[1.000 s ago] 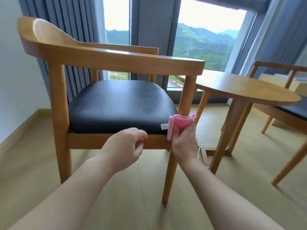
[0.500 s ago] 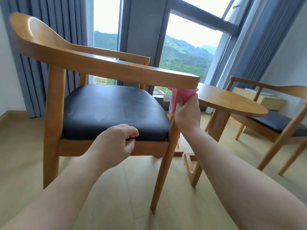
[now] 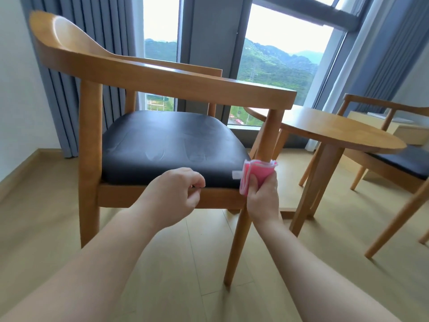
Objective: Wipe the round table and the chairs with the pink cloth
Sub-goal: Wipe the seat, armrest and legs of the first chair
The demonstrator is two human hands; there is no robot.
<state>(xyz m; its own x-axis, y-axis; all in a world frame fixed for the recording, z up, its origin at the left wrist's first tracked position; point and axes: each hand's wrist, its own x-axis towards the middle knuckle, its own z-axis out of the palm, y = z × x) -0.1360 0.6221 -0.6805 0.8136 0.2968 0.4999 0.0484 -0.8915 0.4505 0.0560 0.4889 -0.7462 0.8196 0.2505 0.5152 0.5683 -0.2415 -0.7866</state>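
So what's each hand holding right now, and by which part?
The right hand grips the folded pink cloth by its lower part, wrapped round the chair's front post. The left hand holds nothing, fingers loosely curled.

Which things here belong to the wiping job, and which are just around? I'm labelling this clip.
Part of the job:
- pink cloth, wrapped round the near chair's front leg
- right hand, gripping the cloth
- near chair
- round table
- far chair

Just around:
- left hand, curled at the seat's front edge
- curtains
- window
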